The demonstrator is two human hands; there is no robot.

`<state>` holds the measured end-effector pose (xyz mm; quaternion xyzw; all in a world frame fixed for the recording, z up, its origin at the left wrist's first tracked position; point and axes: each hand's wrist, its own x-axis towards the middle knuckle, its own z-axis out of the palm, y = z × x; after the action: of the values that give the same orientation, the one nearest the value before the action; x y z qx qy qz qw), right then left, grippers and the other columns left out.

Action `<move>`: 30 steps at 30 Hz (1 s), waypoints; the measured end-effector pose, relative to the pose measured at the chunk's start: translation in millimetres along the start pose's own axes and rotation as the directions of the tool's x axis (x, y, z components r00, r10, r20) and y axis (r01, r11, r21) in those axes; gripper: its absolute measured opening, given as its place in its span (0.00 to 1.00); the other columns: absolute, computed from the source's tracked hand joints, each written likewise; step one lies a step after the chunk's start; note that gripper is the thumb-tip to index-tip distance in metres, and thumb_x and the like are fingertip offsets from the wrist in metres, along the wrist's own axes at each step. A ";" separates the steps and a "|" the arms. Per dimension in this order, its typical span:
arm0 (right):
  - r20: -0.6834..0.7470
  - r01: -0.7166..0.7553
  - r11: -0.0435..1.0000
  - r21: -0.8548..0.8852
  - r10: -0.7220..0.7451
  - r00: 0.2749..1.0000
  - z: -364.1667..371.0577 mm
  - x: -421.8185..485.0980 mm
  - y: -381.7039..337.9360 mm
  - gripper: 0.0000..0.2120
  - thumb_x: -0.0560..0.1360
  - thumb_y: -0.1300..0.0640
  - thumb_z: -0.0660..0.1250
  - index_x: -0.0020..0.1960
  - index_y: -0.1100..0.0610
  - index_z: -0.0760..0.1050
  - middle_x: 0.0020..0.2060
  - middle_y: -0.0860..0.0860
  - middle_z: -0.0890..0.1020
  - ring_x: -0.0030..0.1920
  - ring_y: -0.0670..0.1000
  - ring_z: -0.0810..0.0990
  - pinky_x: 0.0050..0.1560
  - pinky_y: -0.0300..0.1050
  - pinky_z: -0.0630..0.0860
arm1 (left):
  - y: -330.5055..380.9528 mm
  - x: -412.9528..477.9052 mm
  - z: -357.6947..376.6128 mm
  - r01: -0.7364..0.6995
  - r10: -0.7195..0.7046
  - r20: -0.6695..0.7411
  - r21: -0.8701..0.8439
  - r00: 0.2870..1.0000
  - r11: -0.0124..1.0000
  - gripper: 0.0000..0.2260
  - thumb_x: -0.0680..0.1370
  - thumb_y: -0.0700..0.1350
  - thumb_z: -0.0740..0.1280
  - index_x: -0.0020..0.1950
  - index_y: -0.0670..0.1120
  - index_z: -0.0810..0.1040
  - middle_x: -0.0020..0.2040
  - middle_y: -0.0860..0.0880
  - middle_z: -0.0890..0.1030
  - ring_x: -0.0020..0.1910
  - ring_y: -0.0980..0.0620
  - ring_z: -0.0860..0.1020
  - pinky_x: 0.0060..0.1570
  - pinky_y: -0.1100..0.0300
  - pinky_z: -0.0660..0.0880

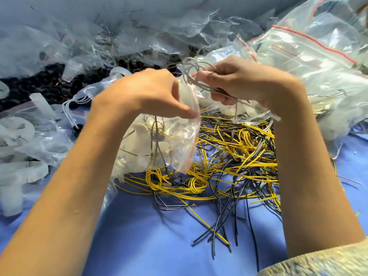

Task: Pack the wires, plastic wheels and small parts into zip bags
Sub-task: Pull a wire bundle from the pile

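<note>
Pinching a part-filled zip bag (pixel 165 140) is the left hand (pixel 143 90); the right hand (pixel 243 82) grips grey wires (pixel 190 69); many yellow wires (pixel 229 156) lie unpacked.

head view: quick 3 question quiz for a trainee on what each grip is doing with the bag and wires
1. True or false: the left grip pinches the zip bag.
2. The right grip holds: A a black wheel, B a grey wire coil, C scissors.
3. Fill in: the loose yellow and black wires lie on a ____ surface.
Key: 1 true; 2 B; 3 blue.
</note>
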<state>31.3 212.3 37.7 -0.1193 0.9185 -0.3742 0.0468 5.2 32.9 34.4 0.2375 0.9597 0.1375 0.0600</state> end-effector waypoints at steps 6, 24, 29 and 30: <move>0.040 -0.046 0.999 0.024 0.045 0.998 -3.9 0.9 3.5 0.15 0.81 0.51 0.59 0.36 0.52 0.73 0.23 0.42 0.65 0.26 0.44 0.62 0.28 0.39 0.60 | 16.4 3.4 18.6 -0.051 0.052 -0.008 0.045 0.999 0.998 0.21 0.64 0.69 0.70 0.33 0.52 0.71 0.32 0.54 0.74 0.40 0.46 0.76 0.40 0.57 0.70; -0.033 0.060 0.998 0.018 -0.059 0.998 -9.8 -7.7 1.6 0.07 0.78 0.54 0.65 0.48 0.45 0.82 0.22 0.43 0.70 0.23 0.42 0.65 0.23 0.33 0.60 | 27.9 -3.6 24.4 -0.053 0.051 0.015 0.254 0.999 0.966 0.12 0.72 0.46 0.65 0.31 0.43 0.66 0.30 0.49 0.70 0.29 0.50 0.69 0.30 0.59 0.61; -0.144 0.139 0.982 0.129 -0.121 0.982 -6.3 -2.8 -5.2 0.17 0.80 0.44 0.58 0.52 0.52 0.82 0.25 0.46 0.61 0.28 0.47 0.58 0.30 0.44 0.52 | 13.2 -3.4 -1.8 0.044 -0.043 -0.071 0.009 0.997 0.999 0.16 0.62 0.52 0.55 0.33 0.41 0.75 0.28 0.49 0.78 0.34 0.48 0.76 0.34 0.59 0.69; -0.146 0.101 0.980 0.173 -0.076 0.986 -6.4 -1.3 -5.5 0.21 0.79 0.41 0.56 0.52 0.53 0.82 0.24 0.44 0.61 0.27 0.46 0.58 0.27 0.39 0.54 | 10.8 -3.9 -4.8 0.062 -0.063 -0.107 -0.014 0.992 0.998 0.17 0.61 0.52 0.53 0.33 0.41 0.75 0.29 0.49 0.79 0.35 0.47 0.76 0.33 0.59 0.67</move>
<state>32.4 213.2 46.1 -0.1292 0.8757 -0.4647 -0.0234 12.5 39.0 42.4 0.1993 0.9678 0.1534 0.0136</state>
